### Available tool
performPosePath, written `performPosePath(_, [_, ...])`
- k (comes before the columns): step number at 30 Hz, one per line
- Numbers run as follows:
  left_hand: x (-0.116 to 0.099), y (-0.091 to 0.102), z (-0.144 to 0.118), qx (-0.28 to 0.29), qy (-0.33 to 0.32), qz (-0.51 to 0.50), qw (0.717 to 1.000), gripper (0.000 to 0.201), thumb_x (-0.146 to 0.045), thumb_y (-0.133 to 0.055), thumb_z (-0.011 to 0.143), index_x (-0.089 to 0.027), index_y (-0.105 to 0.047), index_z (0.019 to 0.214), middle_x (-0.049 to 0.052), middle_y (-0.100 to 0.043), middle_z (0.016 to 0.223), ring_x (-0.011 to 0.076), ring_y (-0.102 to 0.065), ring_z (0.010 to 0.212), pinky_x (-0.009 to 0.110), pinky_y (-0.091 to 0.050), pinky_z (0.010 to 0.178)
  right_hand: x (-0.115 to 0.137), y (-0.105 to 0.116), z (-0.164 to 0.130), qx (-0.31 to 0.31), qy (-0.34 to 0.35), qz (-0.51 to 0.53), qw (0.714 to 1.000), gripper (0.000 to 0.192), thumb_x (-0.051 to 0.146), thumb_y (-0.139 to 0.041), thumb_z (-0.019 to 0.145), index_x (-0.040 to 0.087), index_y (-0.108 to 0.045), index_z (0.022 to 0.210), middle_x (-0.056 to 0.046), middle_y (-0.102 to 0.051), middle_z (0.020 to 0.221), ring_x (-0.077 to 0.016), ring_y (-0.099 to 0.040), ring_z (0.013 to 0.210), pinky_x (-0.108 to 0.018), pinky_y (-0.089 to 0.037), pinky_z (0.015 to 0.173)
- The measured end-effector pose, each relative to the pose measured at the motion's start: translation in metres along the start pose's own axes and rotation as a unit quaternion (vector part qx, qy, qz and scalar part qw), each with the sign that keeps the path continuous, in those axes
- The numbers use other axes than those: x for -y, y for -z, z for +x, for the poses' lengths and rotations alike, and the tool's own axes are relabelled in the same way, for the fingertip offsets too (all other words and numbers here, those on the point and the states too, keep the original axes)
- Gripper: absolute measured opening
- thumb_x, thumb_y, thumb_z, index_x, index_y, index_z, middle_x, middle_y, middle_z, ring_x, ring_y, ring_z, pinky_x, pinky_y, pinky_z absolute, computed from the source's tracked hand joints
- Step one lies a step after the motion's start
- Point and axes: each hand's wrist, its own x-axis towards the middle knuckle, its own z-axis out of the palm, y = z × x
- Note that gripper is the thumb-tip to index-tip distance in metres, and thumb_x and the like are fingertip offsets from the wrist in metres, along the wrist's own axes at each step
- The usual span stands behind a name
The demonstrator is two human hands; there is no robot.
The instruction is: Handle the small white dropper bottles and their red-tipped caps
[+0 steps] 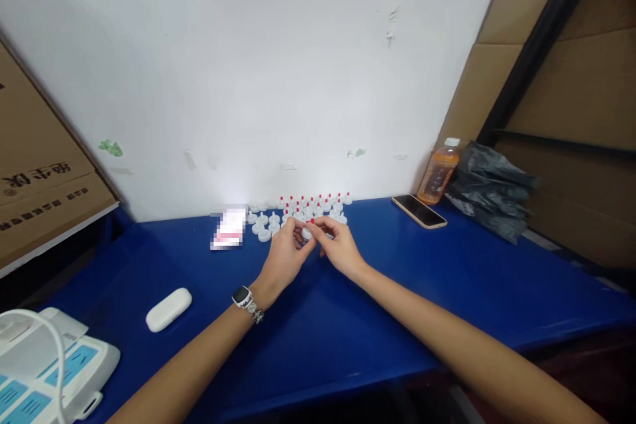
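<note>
Both hands meet over the table's far middle, around a white nozzle cap (307,234) with a red tip. My left hand (284,255), with a watch on the wrist, is closed on the cap's left side. From the right, the fingers of my right hand (342,250) pinch it near the red tip. The fingers hide part of the cap. Just beyond the hands stand several white nozzle caps with red tips (320,206) in rows. Several white caps without red tips (264,235) sit to the left.
On the blue table (397,305) are a white oval case (169,309), a white power strip (94,361) and a blurred pink-and-white item (229,228). At the right are a phone (420,211), an orange drink bottle (439,172) and a black plastic bag (491,185). A white wall (298,79) rises behind.
</note>
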Motion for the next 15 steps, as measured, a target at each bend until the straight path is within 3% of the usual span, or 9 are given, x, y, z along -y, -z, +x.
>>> performPosePath(4, [-0.003, -0.009, 0.003, -0.006, 0.002, 0.024, 1.0, 0.026, -0.038, -0.064, 0.082, -0.021, -0.049, 0.094, -0.001, -0.059, 0.079, 0.0141, -0.056, 0.068, 0.027, -0.044, 0.062, -0.004, 0.0, 0.001, -0.018, 0.003, 0.04, 0.999, 0.03, 0.053, -0.059, 0.085, 0.022, -0.061, 0.088, -0.001, -0.061, 0.08, -0.0142, -0.056, 0.065, -0.024, -0.049, 0.051])
performPosePath(9, [0.004, 0.002, -0.006, 0.031, -0.025, -0.008, 0.999, 0.036, -0.042, -0.053, 0.091, -0.022, -0.047, 0.12, 0.003, -0.058, 0.094, 0.0151, -0.057, 0.077, 0.027, -0.045, 0.065, -0.006, 0.01, 0.008, 0.013, -0.034, 0.095, 0.995, 0.033, 0.052, -0.063, 0.081, 0.02, -0.054, 0.083, 0.001, -0.059, 0.073, -0.0112, -0.056, 0.058, -0.024, -0.048, 0.053])
performPosePath(12, [0.008, 0.006, -0.011, 0.04, 0.0, -0.043, 0.998, 0.032, -0.045, -0.039, 0.099, -0.022, -0.048, 0.119, 0.003, -0.059, 0.093, 0.0145, -0.056, 0.075, 0.028, -0.045, 0.066, -0.007, 0.012, 0.008, 0.068, -0.082, 0.106, 0.989, 0.036, 0.053, -0.063, 0.081, 0.019, -0.052, 0.076, 0.006, -0.049, 0.059, -0.0072, -0.044, 0.046, -0.021, -0.04, 0.046])
performPosePath(15, [0.008, 0.001, -0.013, 0.083, -0.016, -0.042, 0.996, 0.027, -0.045, -0.036, 0.101, -0.021, -0.047, 0.108, 0.002, -0.06, 0.091, 0.0141, -0.055, 0.073, 0.028, -0.043, 0.067, -0.004, 0.009, 0.004, 0.115, -0.133, 0.117, 0.977, 0.035, 0.052, -0.059, 0.084, 0.021, -0.044, 0.074, 0.01, -0.036, 0.049, -0.0059, -0.029, 0.039, -0.019, -0.027, 0.038])
